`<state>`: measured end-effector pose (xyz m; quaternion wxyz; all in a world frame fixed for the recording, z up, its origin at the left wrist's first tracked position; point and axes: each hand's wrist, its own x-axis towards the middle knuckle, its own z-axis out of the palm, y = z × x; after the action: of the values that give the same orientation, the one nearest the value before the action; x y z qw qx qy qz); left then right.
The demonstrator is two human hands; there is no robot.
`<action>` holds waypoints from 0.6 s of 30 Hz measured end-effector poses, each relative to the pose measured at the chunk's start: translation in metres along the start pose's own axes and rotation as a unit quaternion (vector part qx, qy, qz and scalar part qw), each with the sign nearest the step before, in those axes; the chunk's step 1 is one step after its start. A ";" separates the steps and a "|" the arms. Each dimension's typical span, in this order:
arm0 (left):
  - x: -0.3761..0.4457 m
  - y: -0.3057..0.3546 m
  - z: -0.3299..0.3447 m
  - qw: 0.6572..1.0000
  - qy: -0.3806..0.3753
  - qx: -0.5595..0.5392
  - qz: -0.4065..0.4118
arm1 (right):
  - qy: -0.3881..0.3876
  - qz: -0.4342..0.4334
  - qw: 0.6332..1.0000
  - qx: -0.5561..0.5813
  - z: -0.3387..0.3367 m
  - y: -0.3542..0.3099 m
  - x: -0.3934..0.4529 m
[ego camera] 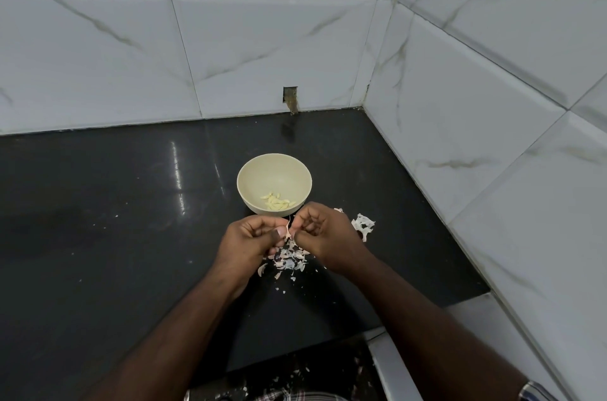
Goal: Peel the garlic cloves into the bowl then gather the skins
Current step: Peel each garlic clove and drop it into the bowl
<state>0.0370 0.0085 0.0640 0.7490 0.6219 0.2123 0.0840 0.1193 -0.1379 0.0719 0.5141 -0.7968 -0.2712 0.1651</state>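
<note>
Both hands work together just in front of the small round cream-coloured bowl (274, 184), which stands on the dark polished stone counter (115, 203). The left hand (251, 241) has its fingers curled and pinches a small garlic clove with pinkish papery skin (289, 231) between thumb and fingers. The right hand (323, 233) also has curled fingers and pinches the same clove from the other side, and a thin strip of skin stands up between the two hands.

In the bowl lie several pale yellow peeled cloves (278, 201). A loose heap of pinkish-white skin flakes (289, 257) lies on the counter under the hands, and a bigger white crumpled piece of skin (363, 226) lies just beside the right hand.

The step in hand seems to be the peeling of one more clove. To do it well, the left hand should hold the clove steady while the right hand pulls the skin along its length, not across, so it comes off in one piece. It is better to keep the hands above the heap, so the skin falls there and not into the bowl. Only the bare clove should go over the rim.
</note>
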 end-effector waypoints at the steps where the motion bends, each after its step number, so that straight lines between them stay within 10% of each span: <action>1: 0.000 0.000 0.000 1.000 0.004 -0.002 -0.002 | 0.004 0.001 1.000 0.003 0.000 0.000 0.000; 18: -0.005 0.003 0.005 1.000 0.013 0.001 0.001 | -0.002 -0.002 1.000 -0.025 0.000 -0.003 -0.001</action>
<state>0.0346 0.0027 0.0691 0.7456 0.6214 0.2221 0.0926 0.1178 -0.1380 0.0745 0.4938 -0.8085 -0.2780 0.1585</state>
